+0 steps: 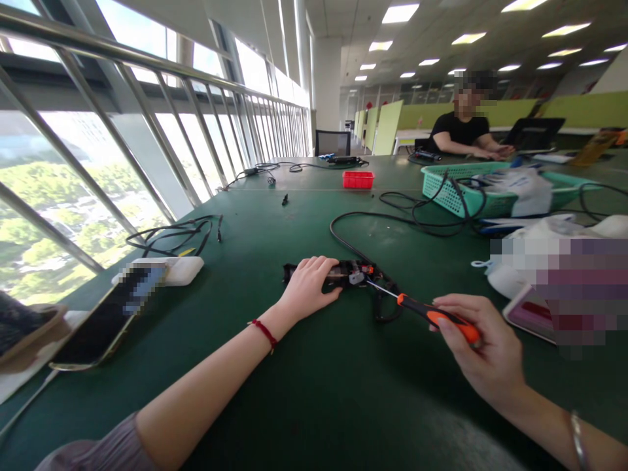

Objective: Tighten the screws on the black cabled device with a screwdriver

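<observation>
Hands [310, 282] on black device [358, 276] and screwdriver [417, 309] (slim metal shaft [383, 289]).

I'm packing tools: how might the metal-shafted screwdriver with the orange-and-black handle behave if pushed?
The screwdriver may roll, since its handle looks rounded. Its straight shaft seems stiff, and the thicker handle probably makes that end heavier.

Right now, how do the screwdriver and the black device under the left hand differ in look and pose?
The screwdriver is slim, with an orange-and-black handle; the black device is bulkier and mostly dark. The screwdriver slants in the right hand; the black device lies on the green table under the left hand. Both are being held.
</observation>
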`<state>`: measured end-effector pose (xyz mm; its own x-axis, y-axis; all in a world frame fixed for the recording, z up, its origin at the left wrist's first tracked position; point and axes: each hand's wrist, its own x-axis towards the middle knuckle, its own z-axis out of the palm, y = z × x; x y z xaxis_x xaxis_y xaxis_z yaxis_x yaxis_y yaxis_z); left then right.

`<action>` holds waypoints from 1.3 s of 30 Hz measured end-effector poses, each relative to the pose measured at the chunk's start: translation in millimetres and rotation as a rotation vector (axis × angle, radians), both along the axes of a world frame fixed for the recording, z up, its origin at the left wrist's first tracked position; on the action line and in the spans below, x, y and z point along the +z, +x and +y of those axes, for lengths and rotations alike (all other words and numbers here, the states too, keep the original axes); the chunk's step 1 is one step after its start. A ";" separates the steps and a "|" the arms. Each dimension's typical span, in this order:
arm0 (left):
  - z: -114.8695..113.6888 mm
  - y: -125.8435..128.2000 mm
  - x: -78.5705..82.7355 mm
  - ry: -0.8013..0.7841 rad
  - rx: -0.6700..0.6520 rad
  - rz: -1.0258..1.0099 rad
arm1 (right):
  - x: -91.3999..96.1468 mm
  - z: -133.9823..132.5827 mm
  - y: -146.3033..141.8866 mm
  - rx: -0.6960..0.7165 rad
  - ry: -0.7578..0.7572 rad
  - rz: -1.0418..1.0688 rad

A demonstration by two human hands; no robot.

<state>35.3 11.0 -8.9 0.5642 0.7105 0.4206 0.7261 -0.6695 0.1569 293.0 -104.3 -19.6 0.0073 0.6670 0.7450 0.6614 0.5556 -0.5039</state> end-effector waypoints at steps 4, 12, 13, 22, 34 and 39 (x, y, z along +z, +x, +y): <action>0.0 -0.1 -0.1 -0.003 -0.001 -0.001 | -1.0 2.5 -0.5 0.004 0.107 0.084; -0.2 -0.6 -0.6 -0.001 -0.009 -0.010 | 0.6 -0.2 1.1 0.022 -0.065 0.041; -0.2 -0.7 -0.8 -0.001 -0.010 -0.011 | 0.3 0.1 1.5 0.034 -0.102 0.062; 0.1 0.3 -1.1 0.008 -0.009 -0.018 | -6.9 6.0 2.0 -0.066 0.058 0.207; 1.6 0.1 -2.6 0.009 -0.005 -0.017 | -3.8 4.8 1.5 -0.060 0.086 0.131; 1.2 1.1 -1.1 0.014 -0.003 -0.008 | -0.4 2.3 1.8 -0.035 0.105 0.012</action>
<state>36.4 12.2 -10.0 0.5629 0.7026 0.4354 0.7226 -0.6740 0.1534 294.8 -102.0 -19.9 0.0385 0.5847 0.8104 0.6756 0.5823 -0.4522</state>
